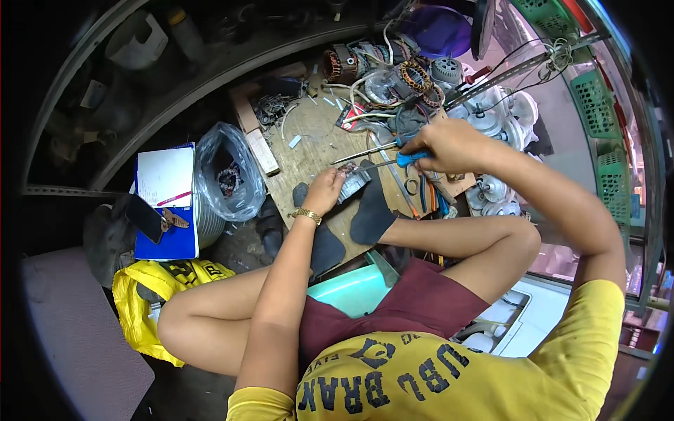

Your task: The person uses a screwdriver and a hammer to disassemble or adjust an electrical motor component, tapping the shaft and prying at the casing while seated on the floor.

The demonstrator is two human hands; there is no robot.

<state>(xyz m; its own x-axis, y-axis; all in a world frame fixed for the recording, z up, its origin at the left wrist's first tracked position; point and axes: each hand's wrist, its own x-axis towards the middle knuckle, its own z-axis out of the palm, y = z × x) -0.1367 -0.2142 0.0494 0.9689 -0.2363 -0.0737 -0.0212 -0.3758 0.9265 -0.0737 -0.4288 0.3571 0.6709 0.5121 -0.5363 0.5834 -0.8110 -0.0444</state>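
Between my feet, in dark socks, sits a grey metal stator core (354, 185) with a reddish winding on top. My left hand (327, 191), a gold watch at its wrist, is closed on the near-left side of it; the fingertips are partly hidden. From the right, my right hand (449, 145) grips a screwdriver (413, 158) by its blue handle. Its shaft points left, and the tip is at the core's top; whether it touches I cannot tell. Just above lies a second screwdriver (361, 153), its blue handle close to my right fingers.
The wooden work board (309, 130) carries wound motor coils (414, 75) at the back and hand tools (432, 196) at right. White motor housings (491, 123) are piled beyond. At left stand a plastic-lined bin (228, 172), a notebook (165, 175) and a phone (144, 219).
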